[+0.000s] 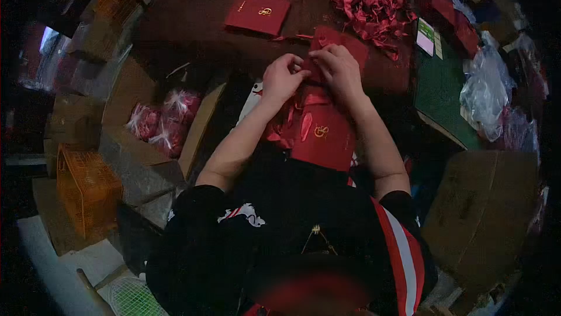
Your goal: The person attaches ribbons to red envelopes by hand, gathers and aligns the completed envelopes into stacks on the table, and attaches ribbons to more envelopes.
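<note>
My left hand (284, 80) is closed in a pinch, thumb and forefinger meeting at the edge of a red bag-like piece (312, 73). Across from it, my right hand (341, 71) curls its fingers over the same piece. Whether a ribbon lies in either pinch is too dark to tell. Below my hands, on my lap, rests a flat red bag (327, 140) with a gold emblem, and a loose red ribbon (306, 126) lies across it. Another flat red bag (258, 13) with gold print lies farther back on the dark cloth (193, 29).
A heap of red ribbons (371, 3) covers the back right. At left, an open cardboard box (131, 91) holds several clear bags of red material (175, 111), beside an orange crate (87, 190). On the right are a green surface (441, 99), clear plastic bags (488, 88) and a large carton (482, 211).
</note>
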Demonstrator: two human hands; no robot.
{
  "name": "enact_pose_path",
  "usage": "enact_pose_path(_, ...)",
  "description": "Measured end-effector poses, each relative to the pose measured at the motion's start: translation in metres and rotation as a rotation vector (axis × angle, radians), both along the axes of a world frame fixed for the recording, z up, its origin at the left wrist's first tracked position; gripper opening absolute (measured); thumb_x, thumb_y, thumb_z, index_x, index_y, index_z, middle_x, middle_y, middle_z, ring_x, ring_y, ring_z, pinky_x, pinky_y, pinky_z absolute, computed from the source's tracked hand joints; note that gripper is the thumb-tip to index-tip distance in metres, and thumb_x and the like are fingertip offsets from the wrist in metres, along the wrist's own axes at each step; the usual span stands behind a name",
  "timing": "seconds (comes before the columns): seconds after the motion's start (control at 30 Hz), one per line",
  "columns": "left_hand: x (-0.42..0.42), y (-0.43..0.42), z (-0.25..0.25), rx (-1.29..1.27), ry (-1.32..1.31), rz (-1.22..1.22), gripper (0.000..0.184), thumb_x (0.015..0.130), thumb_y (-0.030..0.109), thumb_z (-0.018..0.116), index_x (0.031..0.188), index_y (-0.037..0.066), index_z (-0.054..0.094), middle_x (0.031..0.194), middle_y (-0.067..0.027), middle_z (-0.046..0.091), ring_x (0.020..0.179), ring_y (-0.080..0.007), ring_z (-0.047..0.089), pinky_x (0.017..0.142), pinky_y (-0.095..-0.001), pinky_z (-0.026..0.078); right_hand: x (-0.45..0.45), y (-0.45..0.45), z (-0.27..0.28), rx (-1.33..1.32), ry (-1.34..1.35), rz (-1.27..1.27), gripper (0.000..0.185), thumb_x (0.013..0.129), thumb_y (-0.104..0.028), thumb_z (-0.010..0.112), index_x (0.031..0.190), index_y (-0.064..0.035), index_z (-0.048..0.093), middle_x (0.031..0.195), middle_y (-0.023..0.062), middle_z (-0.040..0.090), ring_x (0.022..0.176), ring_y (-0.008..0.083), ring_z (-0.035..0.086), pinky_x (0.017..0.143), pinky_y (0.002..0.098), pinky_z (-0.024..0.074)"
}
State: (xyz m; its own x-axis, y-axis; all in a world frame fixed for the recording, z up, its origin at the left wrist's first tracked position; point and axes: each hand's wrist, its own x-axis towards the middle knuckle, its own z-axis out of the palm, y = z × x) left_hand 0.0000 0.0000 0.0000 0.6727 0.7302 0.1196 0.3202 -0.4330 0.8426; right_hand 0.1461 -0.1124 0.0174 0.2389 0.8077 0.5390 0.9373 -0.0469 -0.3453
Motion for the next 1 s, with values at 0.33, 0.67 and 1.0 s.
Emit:
enact_pose_path(0.33, -0.001, -0.003, 0.001, -0.033, -0.064, -0.008, 0.032, 0.075, 0.019, 0.081, 0.101, 0.003, 0.070, 0.080, -0.0087, 0.069, 0.071, -0.0204, 0.066, 0.069, -0.0343, 0.052, -0.006, -0.009, -0.001, 0.056, -0.001, 0.031, 0.016, 0.083, -0.012, 0.070, 0.099, -0.0096, 0.066, 0.093, 0.0099, 0.063, 0.088, 0.0304, 0.061, 0.076, 0.0427, 0.0500)
enact_pose_path(0.67, 0.001, -0.011, -0.006, 0.041, -0.121, -0.038, 0.031, 0.075, 0.015, 0.076, 0.104, 0.006, 0.069, 0.086, -0.0093, 0.064, 0.088, -0.0284, 0.063, 0.081, -0.0389, 0.051, -0.007, -0.005, 0.000, 0.059, -0.088, 0.101, 0.013, 0.081, -0.009, 0.066, 0.092, -0.0038, 0.062, 0.087, 0.0148, 0.059, 0.084, 0.0352, 0.058, 0.075, 0.0463, 0.0480)
enact_pose_path(1.0, 0.001, -0.020, 0.000, 0.210, -0.200, -0.079, 0.026, 0.075, 0.012, 0.071, 0.100, 0.004, 0.068, 0.084, -0.0119, 0.062, 0.086, -0.0329, 0.063, 0.078, -0.0430, 0.050, -0.011, -0.009, 0.000, -0.042, 0.090, 0.065, 0.011, 0.083, -0.007, 0.066, 0.093, -0.0058, 0.060, 0.088, 0.0144, 0.059, 0.089, 0.0370, 0.059, 0.078, 0.0459, 0.0479)
